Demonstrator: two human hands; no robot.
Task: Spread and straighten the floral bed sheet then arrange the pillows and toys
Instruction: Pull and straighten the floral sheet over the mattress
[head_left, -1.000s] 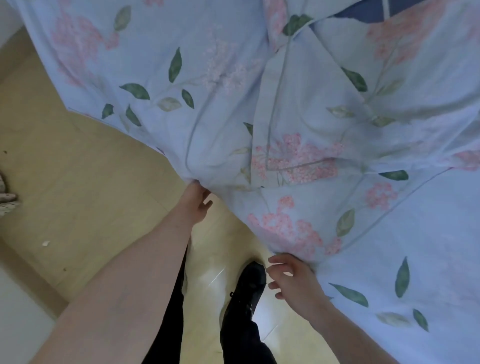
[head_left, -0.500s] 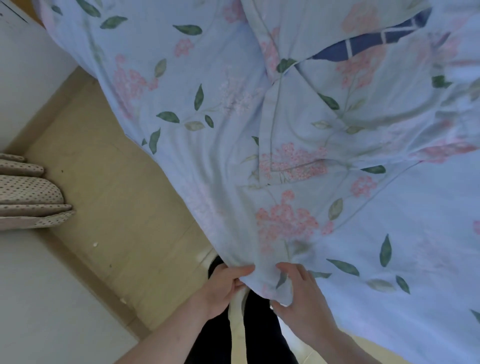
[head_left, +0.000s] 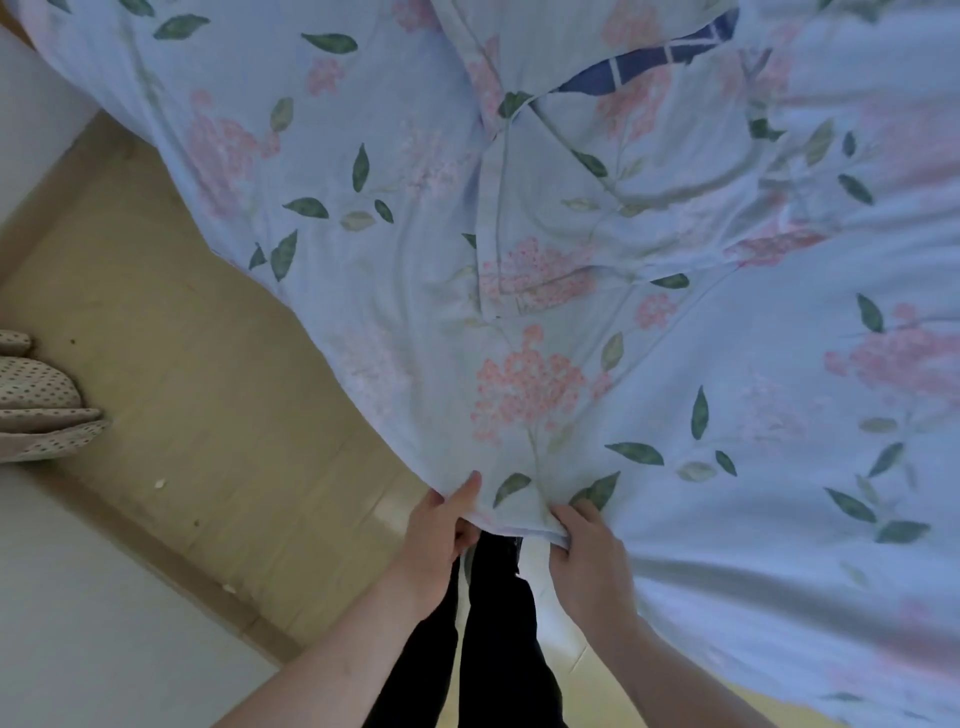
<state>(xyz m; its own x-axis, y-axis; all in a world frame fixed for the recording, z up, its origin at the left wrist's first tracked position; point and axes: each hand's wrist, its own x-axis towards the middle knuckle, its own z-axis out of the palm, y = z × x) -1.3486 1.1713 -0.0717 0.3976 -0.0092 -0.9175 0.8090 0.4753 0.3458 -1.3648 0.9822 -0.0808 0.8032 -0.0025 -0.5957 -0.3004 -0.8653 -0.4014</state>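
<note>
Hands close together at the hem: my left grip (head_left: 441, 525) and right grip (head_left: 587, 551) each pinch the floral bed sheet (head_left: 519, 312), which drapes outward above the wooden floor (head_left: 208, 389).

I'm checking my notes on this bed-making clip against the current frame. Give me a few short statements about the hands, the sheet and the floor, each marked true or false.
1. Both hands grip the edge of the floral sheet. True: the left hand and the right hand each pinch its near edge.
2. The hands are far apart along the edge. False: they hold it close together, in front of the person's legs.
3. The sheet lies flat and smooth. False: folds and creases cross its middle, and a dark blue fabric shows through a gap near the top.
4. A dotted beige item lies at the left edge on the floor. True.
5. Pillows rest on the sheet. False: none are visible.
</note>
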